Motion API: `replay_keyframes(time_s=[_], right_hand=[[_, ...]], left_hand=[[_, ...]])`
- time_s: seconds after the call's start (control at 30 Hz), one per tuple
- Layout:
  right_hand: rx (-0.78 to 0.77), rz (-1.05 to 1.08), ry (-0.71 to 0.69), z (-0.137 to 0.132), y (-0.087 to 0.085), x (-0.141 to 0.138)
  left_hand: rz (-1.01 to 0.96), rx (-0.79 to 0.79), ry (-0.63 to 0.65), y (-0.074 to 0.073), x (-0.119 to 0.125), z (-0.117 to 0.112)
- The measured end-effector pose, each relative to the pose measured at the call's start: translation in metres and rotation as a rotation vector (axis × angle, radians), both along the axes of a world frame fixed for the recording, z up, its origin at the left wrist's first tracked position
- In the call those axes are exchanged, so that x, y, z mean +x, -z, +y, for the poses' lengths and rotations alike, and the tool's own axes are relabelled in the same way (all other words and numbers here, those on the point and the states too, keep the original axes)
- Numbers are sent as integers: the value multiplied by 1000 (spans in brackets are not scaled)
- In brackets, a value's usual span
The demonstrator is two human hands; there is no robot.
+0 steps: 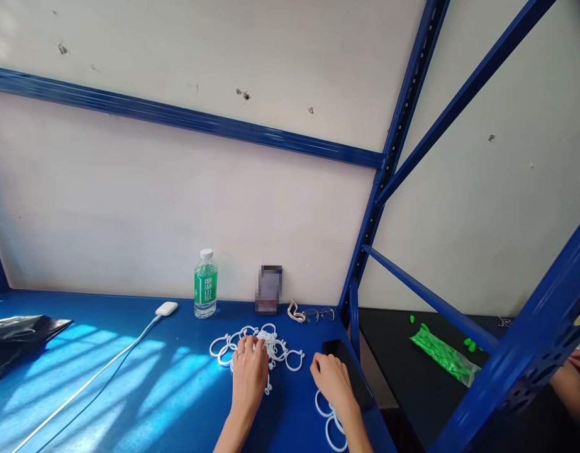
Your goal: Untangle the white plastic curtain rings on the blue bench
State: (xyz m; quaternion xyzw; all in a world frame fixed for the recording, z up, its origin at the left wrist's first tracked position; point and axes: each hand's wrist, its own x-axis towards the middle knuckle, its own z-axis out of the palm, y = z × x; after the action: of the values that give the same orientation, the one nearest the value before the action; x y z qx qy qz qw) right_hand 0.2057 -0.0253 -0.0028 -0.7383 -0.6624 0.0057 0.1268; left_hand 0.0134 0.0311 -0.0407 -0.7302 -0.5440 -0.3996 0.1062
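A pile of white plastic rings with small clasp-like ends [271,343] lies on the blue tabletop. My left hand [250,365] reaches into its near side, fingers bent down and closed on a white ring; the fingertips are partly hidden. To the right, my right hand [331,377] is closed, its fingers curled under. What it holds, if anything, is hidden. Below it lie a few more white rings [336,434], partly covered by the hand and wrist. A black phone-like slab [353,371] lies flat beside and partly behind my right hand.
A water bottle [206,286], an upright phone-like device [269,290] and glasses [318,314] stand along the wall. At left are a white charger with cable [166,309] and black plastic [21,340]. Past the blue rack post [389,151], a green-filled bag [443,355] lies near another person's arm [573,384].
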Motion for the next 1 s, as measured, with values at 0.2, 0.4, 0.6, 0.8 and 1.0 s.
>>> replay_keyframes(time_s=[0.2,0.4,0.6,0.8,1.0], right_hand=[[-20,75,-147,2,4,-7],[-103,198,-323,0,4,-10],[-110,250,-368,-3,7,-9],[-73,359,-377,-5,15,-9],[63,628,-441,-1,9,-11]], left_hand=[[18,-46,-12,4,1,0],[-29,-57,7,-2,0,-3],[-119,-55,71,-12,1,-8],[-187,8,226,-17,7,-15],[-245,-62,403,-23,12,-24]])
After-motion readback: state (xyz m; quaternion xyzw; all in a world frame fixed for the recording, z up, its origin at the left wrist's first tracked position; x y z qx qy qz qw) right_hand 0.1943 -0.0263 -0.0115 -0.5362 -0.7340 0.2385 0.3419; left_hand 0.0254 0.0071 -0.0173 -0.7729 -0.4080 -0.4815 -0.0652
